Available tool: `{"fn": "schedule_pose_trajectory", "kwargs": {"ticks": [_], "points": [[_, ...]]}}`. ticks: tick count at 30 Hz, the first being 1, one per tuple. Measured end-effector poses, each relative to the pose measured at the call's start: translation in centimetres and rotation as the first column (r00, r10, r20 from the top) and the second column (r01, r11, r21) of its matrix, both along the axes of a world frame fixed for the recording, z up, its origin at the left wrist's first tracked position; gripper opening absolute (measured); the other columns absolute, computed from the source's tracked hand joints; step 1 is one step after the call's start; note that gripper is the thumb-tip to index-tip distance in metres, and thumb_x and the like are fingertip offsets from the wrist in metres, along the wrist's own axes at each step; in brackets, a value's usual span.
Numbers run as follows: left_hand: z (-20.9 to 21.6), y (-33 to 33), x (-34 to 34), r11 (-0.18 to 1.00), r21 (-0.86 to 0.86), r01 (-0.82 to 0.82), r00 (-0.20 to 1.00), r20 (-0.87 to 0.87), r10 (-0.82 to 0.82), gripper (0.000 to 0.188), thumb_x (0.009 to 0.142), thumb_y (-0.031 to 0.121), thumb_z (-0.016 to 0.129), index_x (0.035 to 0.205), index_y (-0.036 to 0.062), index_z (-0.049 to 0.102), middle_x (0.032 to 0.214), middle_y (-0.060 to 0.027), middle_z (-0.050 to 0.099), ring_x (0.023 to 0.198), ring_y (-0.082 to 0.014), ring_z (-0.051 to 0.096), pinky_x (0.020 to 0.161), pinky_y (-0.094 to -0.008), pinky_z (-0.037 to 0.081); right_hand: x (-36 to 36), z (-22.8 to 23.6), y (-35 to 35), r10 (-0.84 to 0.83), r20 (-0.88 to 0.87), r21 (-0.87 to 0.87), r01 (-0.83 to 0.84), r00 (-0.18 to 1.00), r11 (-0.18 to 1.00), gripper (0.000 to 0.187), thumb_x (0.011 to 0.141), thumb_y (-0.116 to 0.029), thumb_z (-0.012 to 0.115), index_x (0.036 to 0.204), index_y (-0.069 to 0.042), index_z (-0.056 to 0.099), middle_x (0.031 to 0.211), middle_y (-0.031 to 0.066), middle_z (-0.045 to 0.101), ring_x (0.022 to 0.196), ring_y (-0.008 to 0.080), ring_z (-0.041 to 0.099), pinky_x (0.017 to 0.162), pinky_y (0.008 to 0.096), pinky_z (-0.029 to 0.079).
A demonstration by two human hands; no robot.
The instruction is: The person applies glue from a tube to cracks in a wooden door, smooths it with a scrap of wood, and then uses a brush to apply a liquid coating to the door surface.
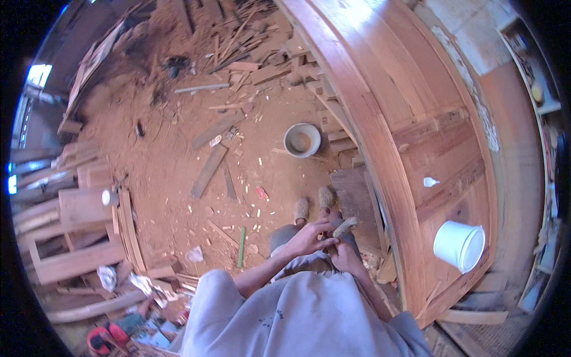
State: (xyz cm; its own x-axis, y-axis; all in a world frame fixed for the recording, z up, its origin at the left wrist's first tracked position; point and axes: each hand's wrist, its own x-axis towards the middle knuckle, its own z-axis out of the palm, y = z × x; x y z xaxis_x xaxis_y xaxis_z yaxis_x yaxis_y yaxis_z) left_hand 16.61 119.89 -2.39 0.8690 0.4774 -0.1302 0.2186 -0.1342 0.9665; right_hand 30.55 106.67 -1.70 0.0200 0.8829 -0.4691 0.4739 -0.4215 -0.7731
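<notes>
Beside the big wooden panel (416,77), someone stands with both hands meeting low in front of a pale shirt (309,315). The right hand (344,257) is closed around the lower end of a pale roll (345,226), which juts out above it. The left hand (311,237) has its fingers bent against it; I can't tell what they pinch. A white bucket (455,243) sits on the panel, and a bowl (294,143) lies beyond the shoes (301,209).

Surface (380,89) (R): panelled wood w/ wht bucket (453,243), small wht item (430,181) nr it.
Floor (169,149): brown dirt w/ grey basin (297,132), dk planks (209,171), grn strip (242,247), wood scraps (267,74).
</notes>
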Motion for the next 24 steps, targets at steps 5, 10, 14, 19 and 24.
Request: {"fn": "schedule_pose_trajectory", "kwargs": {"ticks": [5, 10, 14, 19, 24], "points": [[0.1, -4.5, 0.7, 0.985, -0.070, -0.159, 0.987, 0.004, 0.160, 0.032, 0.087, 0.023, 0.066, 0.110, 0.0012, 0.059, 0.094, -0.0159, 0.057, 0.090, -0.0318, 0.058, 0.078, -0.0404, 0.046, 5.4, -2.2, -11.5, -0.469, 0.077, 0.125, 0.459, 0.880, 0.880, 0.015, 0.093, -0.011, 0.057, 0.104, -0.001, 0.058, 0.089, 0.0093, 0.062, 0.083, 0.0152, 0.060, 0.075, 0.0311, 0.049], [-1.1, -8.1, 2.2, 0.915, -0.016, -0.402, 0.914, -0.062, 0.401, 0.029, 0.089, 0.011, 0.064, 0.115, 0.0004, 0.060, 0.103, -0.0122, 0.065, 0.097, -0.0209, 0.063, 0.083, -0.0331, 0.051, 13.5, -6.6, -37.4, -0.667, 0.742, 0.423, 0.724, 0.068, 0.545, 0.018, 0.094, -0.017, 0.054, 0.099, 0.000, 0.058, 0.089, 0.0149, 0.056, 0.079, 0.0257, 0.055, 0.075, 0.0407, 0.047], [-1.6, -10.1, 4.4, 0.877, 0.048, -0.478, 0.870, -0.115, 0.480, 0.026, 0.089, 0.008, 0.065, 0.113, -0.0006, 0.060, 0.101, -0.0118, 0.068, 0.092, -0.0180, 0.065, 0.082, -0.0315, 0.051, 16.9, -7.4, -47.0, -0.274, 0.918, 0.376, 0.846, -0.286, 0.377, 0.046, 0.096, -0.036, 0.049, 0.127, -0.002, 0.051, 0.121, 0.0192, 0.057, 0.107, 0.0375, 0.057, 0.092, 0.0502, 0.046], [-0.6, -10.5, 10.8, 0.754, 0.026, -0.657, 0.754, 0.039, 0.656, 0.021, 0.090, 0.010, 0.066, 0.106, -0.0027, 0.061, 0.097, -0.0146, 0.070, 0.087, -0.0196, 0.069, 0.072, -0.0308, 0.053, 19.6, -13.8, -54.4, -0.585, 0.795, 0.303, 0.939, -0.157, 0.160, 0.071, 0.092, -0.062, 0.045, 0.138, -0.008, 0.044, 0.136, 0.0206, 0.048, 0.120, 0.0445, 0.049, 0.095, 0.0583, 0.042], [0.9, -9.0, 17.9, 0.645, 0.029, -0.764, 0.641, 0.154, 0.752, 0.022, 0.090, 0.009, 0.067, 0.107, -0.0043, 0.060, 0.097, -0.0137, 0.070, 0.088, -0.0157, 0.066, 0.077, -0.0305, 0.053, 19.6, -11.1, -52.6, -0.203, 0.930, 0.356, 0.889, -0.306, 0.287, 0.076, 0.089, -0.066, 0.044, 0.135, -0.005, 0.048, 0.118, 0.0226, 0.057, 0.111, 0.0440, 0.054, 0.090, 0.0550, 0.044]]}}
